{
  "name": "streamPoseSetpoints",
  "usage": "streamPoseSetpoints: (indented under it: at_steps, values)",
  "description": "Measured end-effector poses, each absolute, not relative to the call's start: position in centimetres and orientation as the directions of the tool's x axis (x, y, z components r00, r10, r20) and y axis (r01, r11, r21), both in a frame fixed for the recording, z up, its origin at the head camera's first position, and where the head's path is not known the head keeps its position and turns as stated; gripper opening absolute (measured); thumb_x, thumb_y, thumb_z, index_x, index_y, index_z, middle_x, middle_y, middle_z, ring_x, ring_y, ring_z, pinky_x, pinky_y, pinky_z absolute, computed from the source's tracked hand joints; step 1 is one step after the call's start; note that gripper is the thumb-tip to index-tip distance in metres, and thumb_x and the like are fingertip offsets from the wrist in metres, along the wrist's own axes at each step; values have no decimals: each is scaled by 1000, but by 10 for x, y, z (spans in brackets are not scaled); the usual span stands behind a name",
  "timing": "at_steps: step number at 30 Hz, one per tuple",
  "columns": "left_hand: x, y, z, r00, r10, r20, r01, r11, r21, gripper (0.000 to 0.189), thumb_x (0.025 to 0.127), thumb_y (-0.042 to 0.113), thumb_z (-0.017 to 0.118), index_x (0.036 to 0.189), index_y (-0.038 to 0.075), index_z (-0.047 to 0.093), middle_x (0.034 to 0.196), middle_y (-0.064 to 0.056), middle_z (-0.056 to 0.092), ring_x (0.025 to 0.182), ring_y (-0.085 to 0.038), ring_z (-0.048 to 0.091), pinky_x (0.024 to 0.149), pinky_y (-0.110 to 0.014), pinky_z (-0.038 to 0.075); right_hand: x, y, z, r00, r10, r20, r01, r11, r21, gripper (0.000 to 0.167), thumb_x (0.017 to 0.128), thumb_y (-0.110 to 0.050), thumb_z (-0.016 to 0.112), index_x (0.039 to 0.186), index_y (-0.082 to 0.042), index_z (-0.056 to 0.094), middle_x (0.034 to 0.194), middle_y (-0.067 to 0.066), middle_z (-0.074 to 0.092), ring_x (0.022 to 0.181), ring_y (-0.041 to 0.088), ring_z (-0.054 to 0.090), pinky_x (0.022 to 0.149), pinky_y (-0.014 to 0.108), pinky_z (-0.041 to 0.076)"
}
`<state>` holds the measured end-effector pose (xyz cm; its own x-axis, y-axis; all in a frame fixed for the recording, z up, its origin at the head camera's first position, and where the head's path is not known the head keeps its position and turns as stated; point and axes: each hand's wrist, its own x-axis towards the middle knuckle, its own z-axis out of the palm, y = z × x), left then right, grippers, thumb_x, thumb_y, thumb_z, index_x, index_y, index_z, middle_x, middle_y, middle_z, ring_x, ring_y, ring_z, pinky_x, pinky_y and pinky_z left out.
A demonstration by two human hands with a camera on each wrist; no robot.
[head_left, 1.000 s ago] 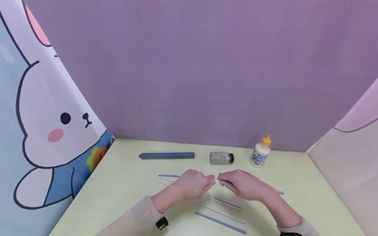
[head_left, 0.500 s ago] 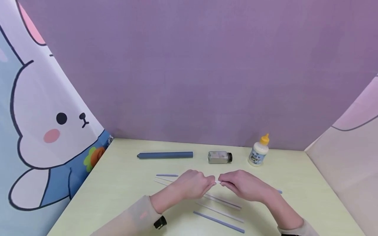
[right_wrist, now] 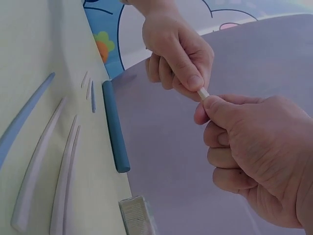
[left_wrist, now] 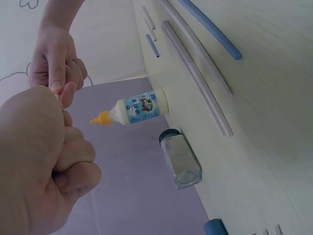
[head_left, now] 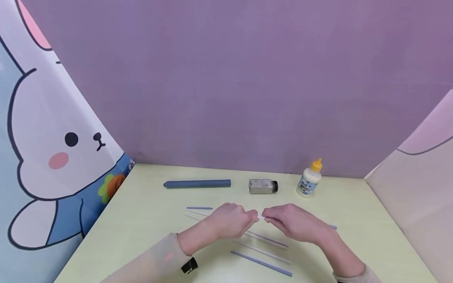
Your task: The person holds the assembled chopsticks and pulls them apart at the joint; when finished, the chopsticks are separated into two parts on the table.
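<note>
Both hands meet above the middle of the table in the head view. My left hand pinches one end of a small white strip between thumb and forefinger. At its other end, my right hand pinches it the same way, with the remaining fingers curled in. Only a short bit of the strip shows between the fingertips; the rest is hidden in the hands. Below them lie a thin blue strip and several pale strips, spread at a slant and partly covered by the left hand and forearm.
Behind the hands stands a white glue bottle with a yellow nozzle. A clear jar with a black lid lies on its side, left of the bottle. Farther left is a dark blue roll. A purple backdrop rises behind the table.
The hands keep nearly the same pose and grip on the white strip. The head view has shifted slightly, so the table things appear a little farther left and higher.
</note>
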<state>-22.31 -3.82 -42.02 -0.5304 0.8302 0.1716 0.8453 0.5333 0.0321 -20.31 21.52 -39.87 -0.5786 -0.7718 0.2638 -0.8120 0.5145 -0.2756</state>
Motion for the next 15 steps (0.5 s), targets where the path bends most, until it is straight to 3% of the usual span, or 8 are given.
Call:
streamPoseSetpoints:
  at_steps: [4, 15]
  values:
    - [-223, -39, -422, -510, 839, 189, 856, 517, 14, 34, 115, 32, 45, 85, 18, 52, 56, 11, 28, 49, -4, 28, 46, -22, 30, -201, 216, -397, -578, -775, 254, -812, 516, -272, 16, 105, -12, 66, 98, -25, 62, 81, -13, 60, 74, -6, 47, 70, 14, 45]
    - [-220, -39, -419, -499, 838, 220, 860, 509, 12, 35, 115, 32, 46, 83, 18, 52, 57, 11, 26, 49, -3, 25, 45, -20, 28, -200, 217, -402, -556, -771, 312, -829, 491, -267, 19, 105, -11, 66, 95, -26, 58, 77, -18, 47, 71, -8, 42, 68, 8, 39]
